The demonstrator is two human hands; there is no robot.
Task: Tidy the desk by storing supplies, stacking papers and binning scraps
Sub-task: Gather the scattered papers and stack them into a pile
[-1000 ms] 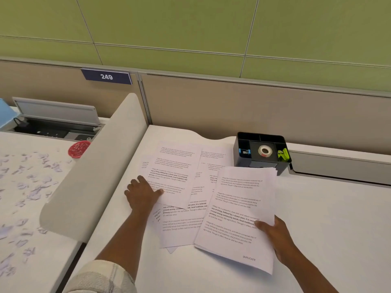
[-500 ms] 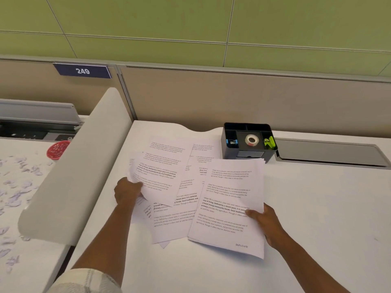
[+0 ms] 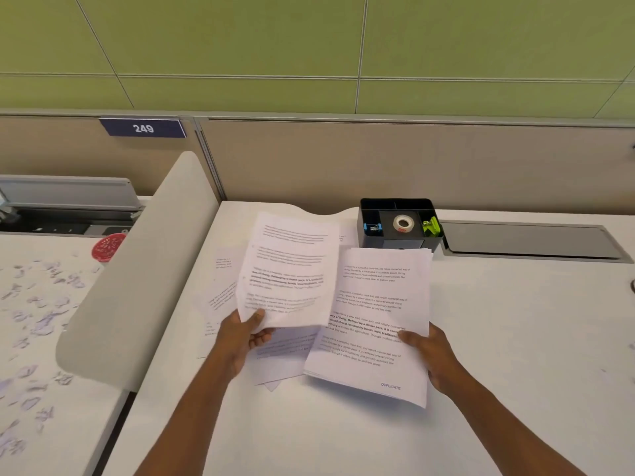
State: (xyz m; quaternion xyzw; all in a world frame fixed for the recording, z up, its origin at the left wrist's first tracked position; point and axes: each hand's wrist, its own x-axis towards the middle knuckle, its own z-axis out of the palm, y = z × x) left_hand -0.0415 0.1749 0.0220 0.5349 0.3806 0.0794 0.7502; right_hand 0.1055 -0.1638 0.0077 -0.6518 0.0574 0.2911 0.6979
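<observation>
Head view, the only feed I have.

Item: white desk (image 3: 515,338), smooth matte top, bounded at the back by a beige fabric partition and on its left by a rounded grey divider panel (image 3: 137,269).

Item: left hand (image 3: 240,334), closed in a pinch, thumb on top and fingers beneath, gripping the lower edge of one printed sheet (image 3: 288,269). I read that sheet as raised off the desk, thin and slightly curled, its text blurred.

Item: right hand (image 3: 426,348), thumb pressed onto the right edge of a stack of printed pages (image 3: 378,321), fingers hidden under it. The stack is rectangular, square-cornered, with "DUPLICATE" printed in blue near its lower right corner; its near end looks lifted slightly off the surface.

Item: loose sheets (image 3: 223,293), flat on the desk, fanned under and left of the raised sheet.

Item: black plastic desk organiser (image 3: 367,231), boxy and compartmented, standing just behind the stack. Its centre bay holds a white tape roll (image 3: 402,223), the left bay blue binder clips (image 3: 372,227), the right bay a lime-green clip (image 3: 430,225).

Item: grey metal cable-tray lid (image 3: 529,240), flush in the desk, right of the organiser.

Item: neighbouring desk, left of the divider, strewn with small torn paper scraps (image 3: 37,304); a round red item (image 3: 108,247) sits near its back.
</observation>
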